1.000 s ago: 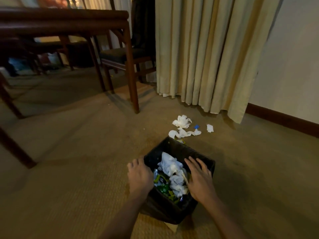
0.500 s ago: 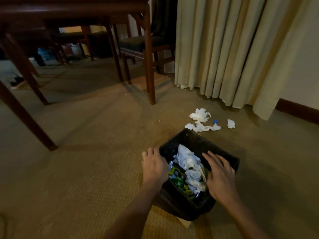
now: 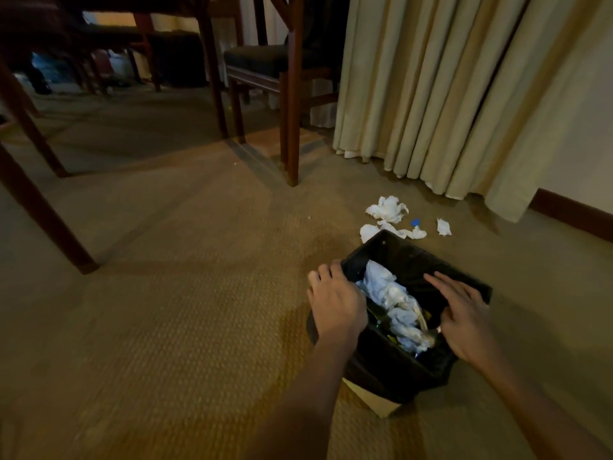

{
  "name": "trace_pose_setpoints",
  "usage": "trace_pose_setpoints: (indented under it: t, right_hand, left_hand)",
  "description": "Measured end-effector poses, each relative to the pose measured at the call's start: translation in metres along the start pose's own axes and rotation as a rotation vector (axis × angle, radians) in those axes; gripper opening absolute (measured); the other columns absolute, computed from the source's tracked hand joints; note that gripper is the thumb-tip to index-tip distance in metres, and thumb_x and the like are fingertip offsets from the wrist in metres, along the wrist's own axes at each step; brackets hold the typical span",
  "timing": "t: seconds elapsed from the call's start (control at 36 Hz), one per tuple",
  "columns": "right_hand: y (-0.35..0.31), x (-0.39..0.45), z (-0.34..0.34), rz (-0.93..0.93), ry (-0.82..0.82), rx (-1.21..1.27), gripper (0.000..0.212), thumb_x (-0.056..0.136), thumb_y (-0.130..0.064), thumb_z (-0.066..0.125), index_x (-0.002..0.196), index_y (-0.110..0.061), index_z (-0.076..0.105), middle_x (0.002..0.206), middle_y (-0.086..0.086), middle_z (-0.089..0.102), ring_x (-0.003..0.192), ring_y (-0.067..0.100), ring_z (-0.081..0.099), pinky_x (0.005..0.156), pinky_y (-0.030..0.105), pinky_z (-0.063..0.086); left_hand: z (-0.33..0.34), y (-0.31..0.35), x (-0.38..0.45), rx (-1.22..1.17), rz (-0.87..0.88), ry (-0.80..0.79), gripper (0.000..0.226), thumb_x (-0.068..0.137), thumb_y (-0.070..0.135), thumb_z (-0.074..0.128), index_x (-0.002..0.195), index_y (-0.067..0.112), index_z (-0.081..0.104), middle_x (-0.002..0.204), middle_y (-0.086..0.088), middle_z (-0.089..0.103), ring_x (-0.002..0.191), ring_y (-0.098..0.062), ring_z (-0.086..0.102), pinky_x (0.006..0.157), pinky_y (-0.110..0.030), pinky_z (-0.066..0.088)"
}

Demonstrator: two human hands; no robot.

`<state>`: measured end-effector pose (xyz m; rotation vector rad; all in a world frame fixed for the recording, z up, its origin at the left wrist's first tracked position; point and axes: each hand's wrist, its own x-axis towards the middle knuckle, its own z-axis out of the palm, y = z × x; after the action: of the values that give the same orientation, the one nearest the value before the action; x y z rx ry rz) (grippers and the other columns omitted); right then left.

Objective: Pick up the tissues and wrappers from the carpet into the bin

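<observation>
Over the last second my view has swung left and closer, so the bin (image 3: 411, 257) now sits at about 4 o'clock in my frame instead of near the bottom centre. It also looks nearer to the litter: its far rim now overlaps the closest tissue, which earlier lay a little clear of it. I judge that the bin is being shifted toward the remaining mess, which would shorten the reaches still to come.

The bin, lined with a black bag, already holds a heap of crumpled tissues (image 3: 393, 300) and some green wrappers, too dark to make out well. Still on the carpet (image 3: 185, 310), at the bin's 12 o'clock, lie a large crumpled tissue (image 3: 387, 209), a flatter strip of tissue (image 3: 393, 231) touching the bin's far rim, a small blue scrap (image 3: 415, 222) and, at about 1 o'clock, a small white scrap (image 3: 443, 227). The job looks well over half done.

My left hand (image 3: 336, 302) rests palm down on the bin's left rim, at its 9 o'clock, fingers curled over the edge; it grips the rim and nothing else. My right hand (image 3: 464, 318) is spread flat over the right rim at 3 o'clock, fingers extended toward 11 o'clock, loosely open and holding nothing; whether the thumb hooks the bag I cannot tell. Both forearms come in from 6 o'clock.
</observation>
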<state>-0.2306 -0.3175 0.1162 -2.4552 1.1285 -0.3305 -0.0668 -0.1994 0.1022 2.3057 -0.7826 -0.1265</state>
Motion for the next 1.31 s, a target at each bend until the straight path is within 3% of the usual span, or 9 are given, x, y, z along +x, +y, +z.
trace_pose_setpoints:
  t: [0.36, 0.47, 0.58, 0.69, 0.81, 1.0, 1.14, 1.22, 1.31]
  right_hand:
    - [0.000, 0.001, -0.001, 0.043, -0.080, -0.147, 0.064, 0.093, -0.010, 0.050, 0.148, -0.034, 0.028, 0.158, -0.008, 0.020, 0.142, 0.019, 0.015, 0.113, 0.040, 0.016]
    - [0.000, 0.004, 0.001, 0.073, -0.135, -0.243, 0.066, 0.092, -0.041, 0.052, 0.150, -0.033, 0.021, 0.156, -0.004, 0.026, 0.140, 0.020, 0.021, 0.112, 0.038, 0.018]
    - [-0.007, 0.008, 0.005, 0.163, -0.147, -0.266, 0.071, 0.089, -0.068, 0.033, 0.149, -0.031, 0.025, 0.154, 0.000, 0.031, 0.140, 0.022, 0.026, 0.112, 0.042, 0.019]
    - [-0.032, 0.015, -0.003, 0.248, -0.091, -0.227, 0.059, 0.095, -0.061, 0.025, 0.140, -0.026, 0.041, 0.149, 0.004, 0.035, 0.137, 0.028, 0.025, 0.112, 0.052, 0.015]
    - [-0.083, 0.023, -0.003, 0.184, 0.051, -0.313, 0.047, 0.095, -0.048, 0.037, 0.135, -0.025, 0.045, 0.142, 0.006, 0.040, 0.131, 0.028, 0.029, 0.107, 0.051, 0.019]
    - [-0.189, 0.058, 0.040, -0.113, -0.021, 0.019, 0.041, 0.094, -0.032, 0.050, 0.134, -0.030, 0.047, 0.146, -0.001, 0.036, 0.135, 0.023, 0.025, 0.109, 0.043, 0.025]
    - [-0.235, 0.111, 0.108, -0.147, -0.128, 0.033, 0.037, 0.094, -0.024, 0.049, 0.130, -0.020, 0.053, 0.138, 0.005, 0.047, 0.128, 0.027, 0.037, 0.109, 0.035, 0.025]
    - [-0.252, 0.139, 0.157, -0.037, -0.278, 0.026, 0.041, 0.094, -0.024, 0.049, 0.134, -0.016, 0.049, 0.140, 0.010, 0.046, 0.133, 0.030, 0.035, 0.111, 0.037, 0.026]
    - [-0.248, 0.157, 0.206, 0.051, -0.363, -0.017, 0.048, 0.092, -0.024, 0.049, 0.137, -0.008, 0.044, 0.141, 0.017, 0.043, 0.132, 0.033, 0.037, 0.110, 0.036, 0.031]
  left_hand:
    - [-0.001, 0.000, -0.002, -0.007, 0.004, -0.033, 0.050, 0.095, 0.027, 0.044, 0.142, 0.015, 0.035, 0.137, -0.006, 0.041, 0.128, -0.028, 0.032, 0.105, -0.044, 0.034]
    - [-0.003, 0.000, -0.002, 0.010, 0.011, -0.053, 0.048, 0.096, 0.027, 0.043, 0.142, 0.015, 0.034, 0.138, -0.006, 0.040, 0.129, -0.029, 0.031, 0.105, -0.044, 0.034]
    - [-0.009, 0.001, -0.002, -0.053, 0.010, -0.069, 0.044, 0.102, 0.032, 0.035, 0.143, 0.015, 0.035, 0.140, -0.006, 0.041, 0.130, -0.026, 0.031, 0.105, -0.042, 0.032]
    - [-0.031, -0.003, 0.004, -0.399, -0.015, -0.204, 0.046, 0.103, 0.039, 0.031, 0.147, 0.023, 0.034, 0.148, -0.002, 0.035, 0.137, -0.021, 0.023, 0.111, -0.041, 0.023]
    - [-0.061, -0.034, 0.015, -0.556, -0.060, -0.107, 0.039, 0.103, 0.033, 0.038, 0.141, 0.027, 0.043, 0.143, 0.000, 0.042, 0.135, -0.017, 0.032, 0.110, -0.040, 0.031]
    - [-0.085, -0.141, 0.060, -0.313, -0.169, -0.146, 0.037, 0.098, 0.019, 0.048, 0.135, 0.017, 0.051, 0.137, -0.007, 0.052, 0.126, -0.022, 0.048, 0.107, -0.037, 0.038]
    - [-0.079, -0.227, 0.099, -0.110, -0.209, -0.190, 0.037, 0.098, 0.019, 0.047, 0.134, 0.022, 0.052, 0.127, -0.008, 0.059, 0.092, -0.013, 0.055, 0.080, -0.027, 0.043]
    - [-0.062, -0.264, 0.119, -0.072, -0.214, -0.211, 0.037, 0.096, 0.017, 0.048, 0.132, 0.022, 0.052, 0.127, -0.008, 0.060, 0.107, -0.024, 0.060, 0.091, -0.035, 0.049]
    - [-0.043, -0.286, 0.138, 0.030, -0.166, -0.205, 0.038, 0.094, 0.019, 0.051, 0.132, 0.021, 0.051, 0.137, -0.004, 0.052, 0.122, -0.027, 0.050, 0.100, -0.040, 0.042]
